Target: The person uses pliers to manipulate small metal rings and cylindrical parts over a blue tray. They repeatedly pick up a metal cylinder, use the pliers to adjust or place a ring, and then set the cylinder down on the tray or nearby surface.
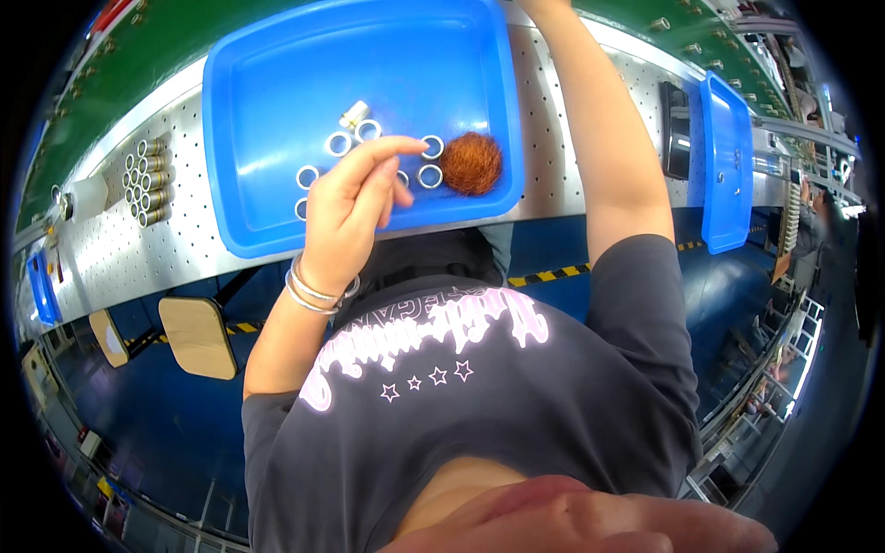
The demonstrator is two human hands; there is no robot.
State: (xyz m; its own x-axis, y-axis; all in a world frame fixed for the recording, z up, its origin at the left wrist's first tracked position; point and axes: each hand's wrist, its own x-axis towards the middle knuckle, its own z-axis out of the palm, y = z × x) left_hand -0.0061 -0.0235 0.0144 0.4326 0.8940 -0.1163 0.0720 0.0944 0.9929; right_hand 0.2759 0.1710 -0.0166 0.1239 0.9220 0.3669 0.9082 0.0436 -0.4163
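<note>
My left hand [355,198], with bracelets at its wrist, hovers over the front part of a blue plastic tray [277,221]. Its index finger stretches to the right and the other fingers bend loosely, with nothing seen between them. Below and around it are several short metal rings or sleeves, among them one at the left [338,143] and one at the right [430,176]. One sleeve [354,114] lies on its side. A ball of copper-coloured wire wool [472,164] rests right of the rings. My right arm [608,120] reaches past the tray's right side; its hand is cut off by the top edge.
A perforated metal bench [189,198] carries the tray. Stacked metal sleeves [147,182] stand at its left, near a white container [85,198]. A second blue tray [728,157] and a dark flat object [676,129] are at the right. A stool [197,337] stands below.
</note>
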